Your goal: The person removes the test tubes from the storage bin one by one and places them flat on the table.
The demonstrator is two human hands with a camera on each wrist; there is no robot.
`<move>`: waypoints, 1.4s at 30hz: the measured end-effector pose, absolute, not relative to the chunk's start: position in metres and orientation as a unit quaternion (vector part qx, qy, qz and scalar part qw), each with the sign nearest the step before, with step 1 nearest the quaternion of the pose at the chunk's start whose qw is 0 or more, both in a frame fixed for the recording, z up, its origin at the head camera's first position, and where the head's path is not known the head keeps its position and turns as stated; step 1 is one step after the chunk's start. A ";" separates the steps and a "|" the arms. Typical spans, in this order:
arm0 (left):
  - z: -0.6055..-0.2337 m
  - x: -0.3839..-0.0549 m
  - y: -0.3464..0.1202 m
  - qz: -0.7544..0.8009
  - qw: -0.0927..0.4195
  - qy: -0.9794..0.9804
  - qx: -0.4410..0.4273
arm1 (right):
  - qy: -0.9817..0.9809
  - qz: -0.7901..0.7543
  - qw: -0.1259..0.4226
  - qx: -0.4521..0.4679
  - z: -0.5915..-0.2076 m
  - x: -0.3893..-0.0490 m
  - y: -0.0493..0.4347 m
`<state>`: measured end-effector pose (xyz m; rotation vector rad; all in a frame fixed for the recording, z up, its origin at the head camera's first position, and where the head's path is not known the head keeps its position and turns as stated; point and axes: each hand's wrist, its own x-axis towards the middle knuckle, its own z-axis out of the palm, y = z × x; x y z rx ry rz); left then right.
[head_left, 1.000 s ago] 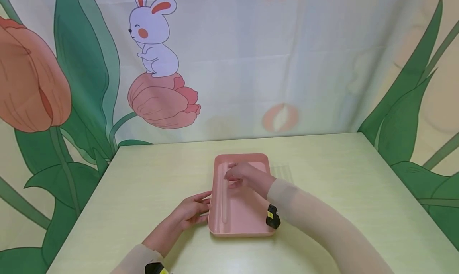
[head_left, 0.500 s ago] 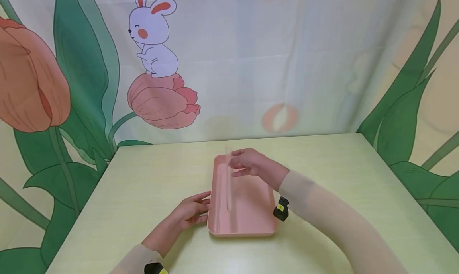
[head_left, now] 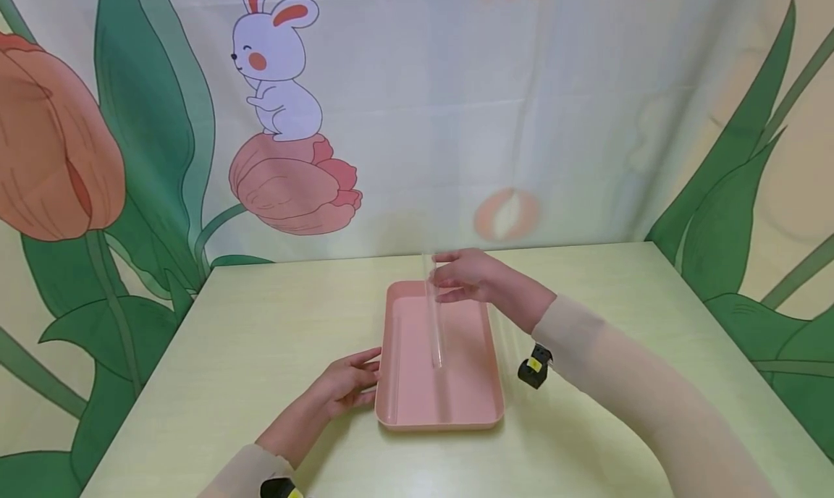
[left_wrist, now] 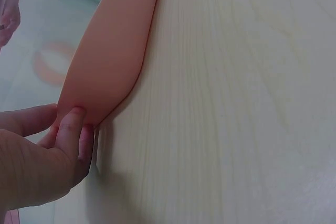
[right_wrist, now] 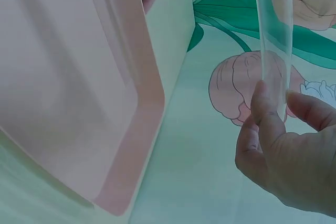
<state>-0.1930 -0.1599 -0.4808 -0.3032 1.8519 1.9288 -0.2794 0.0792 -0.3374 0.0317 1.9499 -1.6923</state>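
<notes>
My right hand pinches a clear test tube between thumb and fingertips near its upper end. The tube hangs over the far part of a pink rectangular tray, its rounded end pointing toward me. In the right wrist view, the held tube looks see-through, with nothing visible inside. Another clear tube lies lengthwise along the tray's left wall. My left hand rests beside the tray with relaxed fingers, their tips against its outer left wall. The left wrist view shows these fingertips touching the pink side.
Faint clear tubes lie on the pale wooden table just right of the tray, partly hidden by my right arm. A printed curtain with a rabbit and tulips hangs behind the table's far edge.
My right hand has lifted the test tube from the tray's left side and carried it up, away from me and to the right. My left hand has stayed at the tray.
</notes>
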 end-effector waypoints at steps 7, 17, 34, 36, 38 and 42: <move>-0.481 -0.194 -0.160 0.698 0.225 0.671 -0.109 | 0.728 -0.631 0.269 0.000 -0.320 -0.278 0.096; -0.480 -0.193 -0.161 0.696 0.225 0.674 -0.109 | 0.737 -0.625 0.257 -0.015 -0.301 -0.275 0.123; -0.482 -0.194 -0.160 0.699 0.222 0.671 -0.108 | 0.766 -0.592 0.249 -0.019 -0.300 -0.265 0.180; -0.482 -0.194 -0.160 0.699 0.222 0.671 -0.108 | 0.768 -0.589 0.250 -0.020 -0.303 -0.264 0.188; -0.481 -0.194 -0.160 0.699 0.221 0.671 -0.110 | 0.772 -0.584 0.251 -0.023 -0.307 -0.264 0.194; -0.481 -0.194 -0.160 0.698 0.221 0.672 -0.111 | 0.782 -0.569 0.253 -0.026 -0.314 -0.265 0.206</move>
